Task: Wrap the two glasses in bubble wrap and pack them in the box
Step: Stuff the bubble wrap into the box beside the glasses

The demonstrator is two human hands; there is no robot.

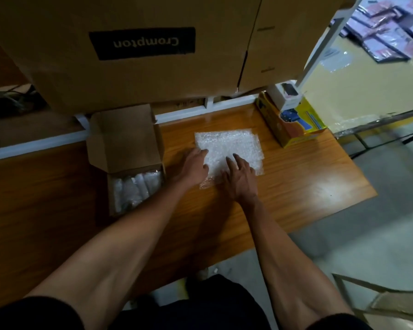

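- Bubble wrap (pixel 228 151): a flat stack of sheets, mid tabletop (pixel 296 186), just right of the box; near-left corner of a sheet peeks out between the wrists.
- Left hand (pixel 194 167): palm down on near-left part of the wrap, fingers straight-ish, pressing/touching. Grip not closed on anything.
- Right hand (pixel 240 178): on near-right part of the wrap, fingers spread & slightly bent, tips on the sheet. Can't tell if it's lifting an edge or just resting; no clear pinch.
- Box (pixel 126 148): small cardboard carton, left of the wrap, flaps open, far flap standing up. Inside, near end: clear plastic-looking bundles (pixel 138 186), approx. side by side. Could be wrapped glasses, but too blurry to say for sure.
- No bare glass visible anywhere on the tabletop.
- Progress, my read: if those bundles are the two glasses, wrap + pack mostly done & hands are only tidying leftover sheets; what's left = close flaps. If not, wrapping hasn't begun and the glasses must be fetched first. Can't settle which from this view.
- Further out: yellow product carton (pixel 293 125) far-right on tabletop w/ small white box (pixel 285 95) on it; big brown "Crompton" carton (pixel 141 55) beyond far edge; chair (pixel 379 303) near right.
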